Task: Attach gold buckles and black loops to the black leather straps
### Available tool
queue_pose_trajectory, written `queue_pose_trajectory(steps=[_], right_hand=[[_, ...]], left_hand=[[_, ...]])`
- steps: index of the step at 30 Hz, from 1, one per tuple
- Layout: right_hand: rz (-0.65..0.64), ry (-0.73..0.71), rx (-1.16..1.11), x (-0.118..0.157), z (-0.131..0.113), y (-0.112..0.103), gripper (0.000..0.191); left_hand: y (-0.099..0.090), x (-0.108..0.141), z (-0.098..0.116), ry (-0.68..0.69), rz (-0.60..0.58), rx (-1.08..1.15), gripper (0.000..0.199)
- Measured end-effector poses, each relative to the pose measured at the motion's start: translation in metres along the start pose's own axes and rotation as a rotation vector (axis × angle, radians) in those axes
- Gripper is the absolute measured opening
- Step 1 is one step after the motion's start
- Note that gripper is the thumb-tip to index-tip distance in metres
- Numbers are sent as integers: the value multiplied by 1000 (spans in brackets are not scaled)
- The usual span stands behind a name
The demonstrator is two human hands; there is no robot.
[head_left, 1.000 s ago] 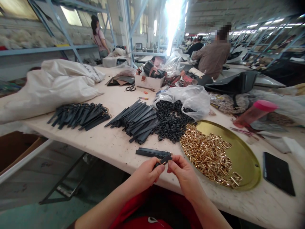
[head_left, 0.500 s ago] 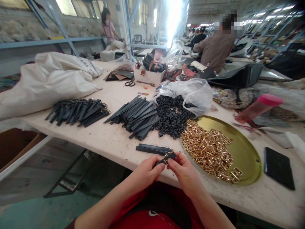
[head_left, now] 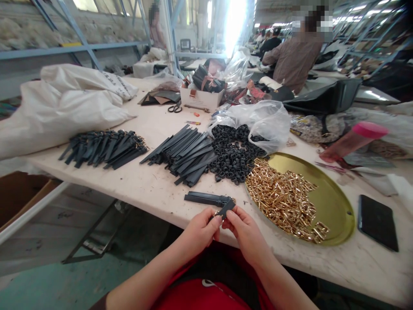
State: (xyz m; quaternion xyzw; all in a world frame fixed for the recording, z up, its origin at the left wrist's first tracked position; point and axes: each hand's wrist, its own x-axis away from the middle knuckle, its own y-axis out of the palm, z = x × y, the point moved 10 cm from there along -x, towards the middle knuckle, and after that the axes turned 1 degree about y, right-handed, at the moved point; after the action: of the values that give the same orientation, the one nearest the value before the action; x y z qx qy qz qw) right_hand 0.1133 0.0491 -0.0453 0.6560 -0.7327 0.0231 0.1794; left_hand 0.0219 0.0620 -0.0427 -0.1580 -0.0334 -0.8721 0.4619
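Observation:
Both my hands grip one short black strap (head_left: 226, 208) above the table's front edge. My left hand (head_left: 206, 224) pinches its lower end, where a bit of gold metal shows, probably a buckle. My right hand (head_left: 240, 224) closes on the strap from the other side. Just beyond my fingers lie straps with gold buckles (head_left: 204, 198) in a small stack. A heap of flat black straps (head_left: 190, 155) is farther back, beside a pile of small black loops (head_left: 232, 161). Gold buckles (head_left: 280, 198) cover much of a round gold tray (head_left: 338, 206) on the right.
Buckled straps (head_left: 103, 148) lie in a row at left by a white sack (head_left: 71, 107). Scissors (head_left: 175, 109), a white box (head_left: 201, 98) and a plastic bag (head_left: 271, 122) are at the back. A phone (head_left: 377, 221) and a pink-lidded container (head_left: 351, 142) sit right. A person (head_left: 293, 56) works beyond.
The strap in my hands has turned to point more upward, and my fingers have shifted along it. The view has moved slightly; the piles look the same.

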Motion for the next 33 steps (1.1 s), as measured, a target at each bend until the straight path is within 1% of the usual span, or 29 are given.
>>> queue_pose_trajectory(steps=[3, 6, 9, 12, 14, 17, 19, 22, 24, 26, 28, 31, 33], right_hand=[[60, -123, 212, 5, -10, -4, 19], [49, -197, 340, 10, -15, -3, 16], [17, -214, 451, 13, -16, -1, 11], [31, -295, 591, 17, -28, 1, 7], [24, -333, 643, 19, -36, 4, 5], [-28, -336, 680, 18, -39, 10, 4], [-32, -356, 729, 16, -41, 11, 4], [4, -374, 774, 7, -44, 6, 3], [-25, -305, 703, -3, -41, 2, 5], [-106, -200, 574, -12, -34, 3, 9], [-177, -135, 474, -19, -30, 6, 13], [-235, -178, 476, -31, -35, 12, 15], [-323, -186, 512, -43, -35, 18, 22]], left_hand=[[0, 2, 1, 34, 52, -50, 25], [-1, 6, 4, 62, 98, -128, 27], [1, 11, 8, 58, 92, -202, 27], [1, 17, 15, 52, 67, -265, 24], [-1, 20, 20, 39, 51, -315, 22], [-3, 20, 20, -7, 30, -393, 21], [-6, 16, 19, -25, 52, -473, 20], [-11, 8, 23, -31, 100, -570, 18], [-10, 3, 28, -12, 70, -542, 19], [-8, -2, 35, 28, -3, -467, 24], [-11, -9, 36, 51, -39, -404, 29], [-25, -24, 20, -7, -17, -272, 29], [-35, -34, 9, -31, 31, -139, 22]])
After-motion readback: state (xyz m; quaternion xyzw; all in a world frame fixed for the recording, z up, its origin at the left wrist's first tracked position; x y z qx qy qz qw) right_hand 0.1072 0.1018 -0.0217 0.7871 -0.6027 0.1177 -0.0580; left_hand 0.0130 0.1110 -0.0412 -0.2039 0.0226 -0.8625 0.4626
